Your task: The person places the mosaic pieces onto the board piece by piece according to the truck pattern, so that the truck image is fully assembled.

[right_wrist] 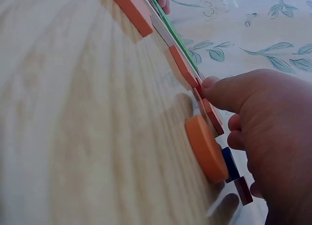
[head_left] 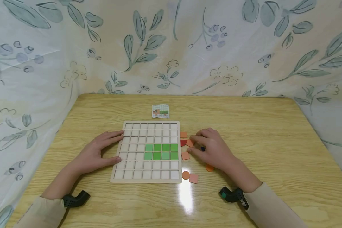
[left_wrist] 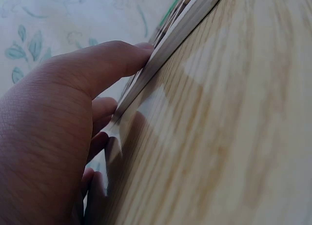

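My left hand (head_left: 94, 152) rests at the left side of a wooden grid board (head_left: 145, 181), thumb and fingertips touching its rim. In the left wrist view the thumb (left_wrist: 122, 59) lies against the board's edge. Two rows of green square tiles (head_left: 166, 147) sit in the board's right half. Right of the board, my right hand (head_left: 213, 150) hovers over loose pieces, index finger and thumb apart on either side of an orange square tile (head_left: 190, 143). A red piece (head_left: 183, 142) lies beside that tile. A dark blue piece (right_wrist: 230, 164) is partly under the hand.
A small printed card (head_left: 160, 111) lies behind the board. More orange squares (head_left: 185, 155), an orange disc (head_left: 186, 175) and a pink square (head_left: 193, 178) lie along the board's right side. Another orange disc (right_wrist: 205, 149) sits by the right wrist. Patterned cloth (head_left: 171, 47) hangs behind the table.
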The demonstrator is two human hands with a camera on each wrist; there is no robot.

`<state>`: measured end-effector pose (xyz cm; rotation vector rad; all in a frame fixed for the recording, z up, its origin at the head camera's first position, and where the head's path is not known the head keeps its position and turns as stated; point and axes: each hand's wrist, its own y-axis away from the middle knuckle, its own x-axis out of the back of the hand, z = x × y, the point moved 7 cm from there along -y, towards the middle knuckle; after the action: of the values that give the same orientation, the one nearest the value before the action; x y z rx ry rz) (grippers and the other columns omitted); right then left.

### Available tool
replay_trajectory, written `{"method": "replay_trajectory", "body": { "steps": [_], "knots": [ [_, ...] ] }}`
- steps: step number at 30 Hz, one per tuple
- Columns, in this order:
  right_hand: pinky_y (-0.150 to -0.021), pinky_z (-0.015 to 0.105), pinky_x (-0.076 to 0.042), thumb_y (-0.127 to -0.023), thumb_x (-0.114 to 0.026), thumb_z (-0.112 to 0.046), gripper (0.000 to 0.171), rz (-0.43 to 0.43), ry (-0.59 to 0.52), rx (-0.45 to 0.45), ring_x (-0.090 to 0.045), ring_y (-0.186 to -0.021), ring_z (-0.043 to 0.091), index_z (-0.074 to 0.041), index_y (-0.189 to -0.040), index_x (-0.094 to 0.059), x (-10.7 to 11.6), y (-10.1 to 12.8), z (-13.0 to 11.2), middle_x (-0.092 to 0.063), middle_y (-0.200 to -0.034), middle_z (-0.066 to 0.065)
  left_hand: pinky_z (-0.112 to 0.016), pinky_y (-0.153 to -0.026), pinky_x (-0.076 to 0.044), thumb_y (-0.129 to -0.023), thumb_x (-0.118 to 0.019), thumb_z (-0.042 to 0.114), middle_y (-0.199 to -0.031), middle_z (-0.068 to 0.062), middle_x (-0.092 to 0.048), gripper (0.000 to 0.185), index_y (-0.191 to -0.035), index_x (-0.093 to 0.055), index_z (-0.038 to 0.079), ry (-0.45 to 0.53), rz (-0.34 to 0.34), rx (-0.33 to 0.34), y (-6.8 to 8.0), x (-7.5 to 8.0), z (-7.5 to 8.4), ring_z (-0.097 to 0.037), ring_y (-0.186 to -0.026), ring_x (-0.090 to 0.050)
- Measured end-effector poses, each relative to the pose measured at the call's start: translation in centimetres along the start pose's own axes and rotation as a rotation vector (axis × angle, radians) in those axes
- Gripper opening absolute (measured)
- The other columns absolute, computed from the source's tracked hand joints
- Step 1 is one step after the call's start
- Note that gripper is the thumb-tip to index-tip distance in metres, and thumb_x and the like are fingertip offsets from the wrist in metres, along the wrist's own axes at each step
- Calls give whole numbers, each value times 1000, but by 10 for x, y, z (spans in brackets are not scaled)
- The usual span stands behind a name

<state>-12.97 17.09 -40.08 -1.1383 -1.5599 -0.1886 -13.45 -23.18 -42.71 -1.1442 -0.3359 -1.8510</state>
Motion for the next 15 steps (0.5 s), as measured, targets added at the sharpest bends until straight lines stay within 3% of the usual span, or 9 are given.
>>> {"method": "replay_trajectory", "body": {
  "steps": [4,12,15],
  "knots": [
    [-84,43,-49,-91,-91,-33,35,-8,3,6,-58,-91,23,-6,-112,-85,-2,0,2,-72,-102,4,-22,-129,-12,-88,-94,34,-170,1,-47,83,-161,-57,17,-6,0,0,0,0,1,-35,-156,-41],
    [-83,43,-48,-92,-91,-27,28,-9,-9,-13,-58,-89,22,-6,-110,-86,-4,0,5,-72,-98,3,-36,-130,-21,-90,-92,35,-169,-2,-48,80,-161,-58,15,-21,-8,-1,0,1,3,-37,-154,-42],
    [-83,42,-48,-92,-90,-25,25,-8,-23,-19,-59,-89,21,-7,-108,-86,-4,-1,5,-72,-97,2,-33,-131,-19,-91,-92,35,-169,-2,-48,81,-161,-58,16,-20,-12,3,0,1,3,-37,-155,-41]
  ]
}}
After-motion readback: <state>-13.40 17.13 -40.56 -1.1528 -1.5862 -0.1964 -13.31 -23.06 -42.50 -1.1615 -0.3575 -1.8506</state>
